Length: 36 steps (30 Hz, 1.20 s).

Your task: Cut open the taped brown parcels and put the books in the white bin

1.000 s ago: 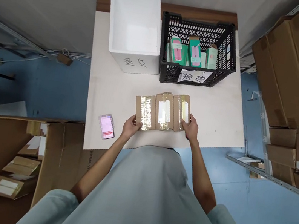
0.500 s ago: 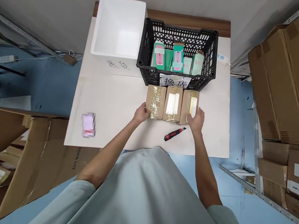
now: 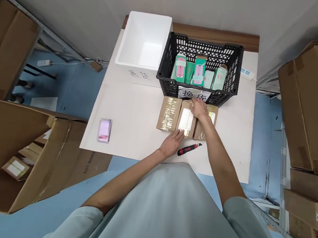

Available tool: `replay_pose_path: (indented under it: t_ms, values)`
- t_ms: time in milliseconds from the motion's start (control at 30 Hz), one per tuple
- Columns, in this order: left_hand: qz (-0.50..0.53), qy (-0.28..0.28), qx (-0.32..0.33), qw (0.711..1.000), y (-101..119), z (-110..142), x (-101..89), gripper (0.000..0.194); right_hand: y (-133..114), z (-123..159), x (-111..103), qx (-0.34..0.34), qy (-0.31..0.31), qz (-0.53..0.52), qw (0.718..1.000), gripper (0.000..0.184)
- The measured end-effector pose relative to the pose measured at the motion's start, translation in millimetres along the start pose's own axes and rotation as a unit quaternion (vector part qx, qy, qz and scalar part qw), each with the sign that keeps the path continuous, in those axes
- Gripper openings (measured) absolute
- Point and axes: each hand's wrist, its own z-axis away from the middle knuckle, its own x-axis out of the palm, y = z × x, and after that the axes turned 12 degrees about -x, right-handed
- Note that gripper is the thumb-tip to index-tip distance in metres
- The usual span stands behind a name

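Three small brown cardboard boxes stand side by side on the white table (image 3: 128, 122): the left box (image 3: 169, 114) with shiny tape, the middle box (image 3: 185, 122) with a white label, and the right box (image 3: 200, 131). My right hand (image 3: 199, 109) bends its fingers over the far end of the middle box, and its forearm hides part of the right box. Against the near edge of the middle box, my left hand (image 3: 172, 143) rests with fingers stretched out. A red and black utility knife (image 3: 189, 149) lies just right of my left hand.
Behind the boxes, a black plastic crate (image 3: 203, 43) holds several green and pink packages. Beside it stands a white foam box (image 3: 144, 39). A blurred pink item (image 3: 104, 130) lies at the table's left. A large open carton (image 3: 57, 159) with small boxes stands lower left.
My left hand has moved from the left box to the near edge of the middle box. My right hand has gone from the right box to the middle box's far end.
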Motion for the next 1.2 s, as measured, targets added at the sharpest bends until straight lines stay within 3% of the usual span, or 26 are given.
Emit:
replay_pose_path:
  t_ms: [133, 200, 267, 333, 533, 700, 833, 967, 1067, 1200]
  values:
    - [0.094, 0.013, -0.037, 0.995, -9.4, 20.6, 3.7, 0.052, -2.6, 18.0, 8.0, -0.007, -0.003, 0.034, 0.999, 0.052]
    - [0.186, 0.017, -0.139, 0.972, -17.5, 31.3, 9.8, 0.033, -4.5, 30.8, 13.5, -0.015, -0.005, 0.040, 0.999, 0.051]
    - [0.263, -0.005, -0.247, 0.932, -27.0, 40.0, 17.3, 0.016, -7.2, 43.5, 19.4, -0.020, -0.018, 0.042, 0.999, 0.050]
    - [0.308, -0.040, -0.305, 0.900, -36.5, 46.1, 23.5, 0.019, -11.1, 55.3, 25.1, -0.015, -0.034, 0.043, 0.998, 0.048]
    - [0.425, -0.099, -0.353, 0.828, -57.3, 59.9, 24.3, 0.031, -29.4, 81.6, 35.2, -0.001, -0.037, 0.049, 0.998, 0.046]
    - [0.454, -0.118, -0.380, 0.797, -77.5, 80.6, 10.4, 0.029, -55.6, 103.1, 33.8, 0.030, -0.045, 0.073, 0.996, 0.042]
    - [0.454, -0.118, -0.375, 0.800, -105.0, 108.3, -15.5, 0.030, -95.3, 137.3, 32.2, 0.067, -0.027, 0.090, 0.993, 0.039]
    - [0.447, -0.101, -0.353, 0.816, -146.5, 144.4, -59.3, 0.039, -151.9, 178.7, 41.5, 0.114, 0.012, 0.098, 0.989, 0.035]
    - [0.422, -0.052, -0.317, 0.848, -185.1, 167.8, -100.2, 0.051, -196.5, 197.7, 64.5, 0.149, 0.017, 0.084, 0.985, 0.032]
    - [0.364, 0.044, -0.249, 0.896, -236.3, 182.0, -157.8, 0.068, -250.3, 197.1, 114.8, 0.175, 0.020, 0.024, 0.984, 0.027]
